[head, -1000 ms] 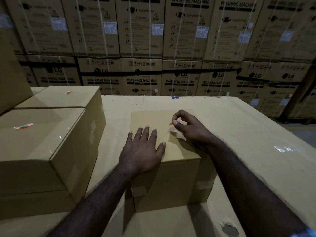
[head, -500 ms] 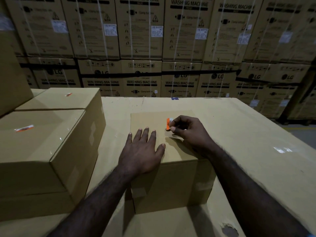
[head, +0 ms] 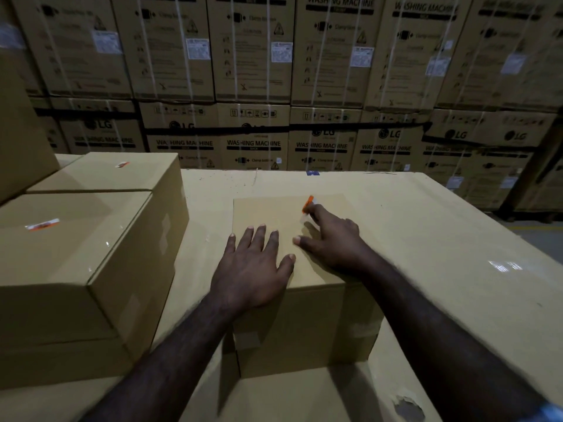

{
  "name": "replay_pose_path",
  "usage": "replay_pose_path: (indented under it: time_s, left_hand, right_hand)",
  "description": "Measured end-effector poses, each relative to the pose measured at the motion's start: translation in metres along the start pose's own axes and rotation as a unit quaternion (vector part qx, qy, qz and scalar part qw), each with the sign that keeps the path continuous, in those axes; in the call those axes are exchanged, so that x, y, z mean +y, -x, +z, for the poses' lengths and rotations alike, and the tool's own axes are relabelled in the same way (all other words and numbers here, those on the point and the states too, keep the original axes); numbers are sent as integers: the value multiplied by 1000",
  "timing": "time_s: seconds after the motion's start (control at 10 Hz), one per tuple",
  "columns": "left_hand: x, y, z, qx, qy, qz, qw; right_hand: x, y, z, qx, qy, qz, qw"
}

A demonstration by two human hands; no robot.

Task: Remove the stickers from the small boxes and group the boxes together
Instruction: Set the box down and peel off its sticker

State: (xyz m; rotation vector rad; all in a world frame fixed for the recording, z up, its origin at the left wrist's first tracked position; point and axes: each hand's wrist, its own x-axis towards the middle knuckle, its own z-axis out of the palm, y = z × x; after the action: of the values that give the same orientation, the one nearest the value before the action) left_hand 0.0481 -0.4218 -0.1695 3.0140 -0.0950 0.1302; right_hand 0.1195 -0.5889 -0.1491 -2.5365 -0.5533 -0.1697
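A small brown box [head: 274,211] stands in the middle of a large cardboard surface [head: 441,239]. My left hand [head: 253,269] lies flat on its top, fingers spread. My right hand [head: 332,239] reaches across the same top and holds an orange sticker [head: 307,204] at its fingertips; the sticker stands up, partly peeled off the box. To the left sit two more small boxes. The near box [head: 76,269] bears an orange-and-white sticker [head: 42,224]. The far box [head: 100,178] bears a small sticker [head: 122,164].
A wall of stacked washing machine cartons [head: 304,71] fills the background. A tall carton [head: 18,132] rises at the far left. The cardboard surface has a torn hole [head: 408,408] near its front right. Floor shows beyond the surface's right edge [head: 542,236].
My right hand has pulled the orange sticker up from the box top and moved it away from me. My left hand has stayed flat on the box.
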Motion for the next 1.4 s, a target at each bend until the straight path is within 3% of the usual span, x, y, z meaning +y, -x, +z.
replay_pose_path:
  time_s: [0.2, 0.4, 0.6, 0.8, 0.9, 1.1, 1.4]
  left_hand:
    - [1, 0, -1, -5, -3, -1, 1000]
    - [0, 0, 1, 0, -2, -4, 1000]
    - [0, 0, 1, -4, -2, -1, 1000]
    - [1, 0, -1, -7, -9, -4, 1000]
    - [2, 1, -2, -9, -11, -4, 1000]
    - [2, 0, -1, -9, -9, -4, 1000]
    - [1, 0, -2, -16, -16, -3, 1000]
  right_hand:
    - [4, -24, 3, 26, 28, 43, 998]
    - [3, 8, -16, -59, -6, 26, 998]
    - [11, -4, -12, -35, 26, 48, 998]
    - [7, -15, 5, 21, 48, 6, 999]
    - [16, -3, 2, 21, 51, -19, 998]
    - [26, -14, -5, 29, 59, 35, 997]
    - [24, -4, 4, 10, 82, -22, 996]
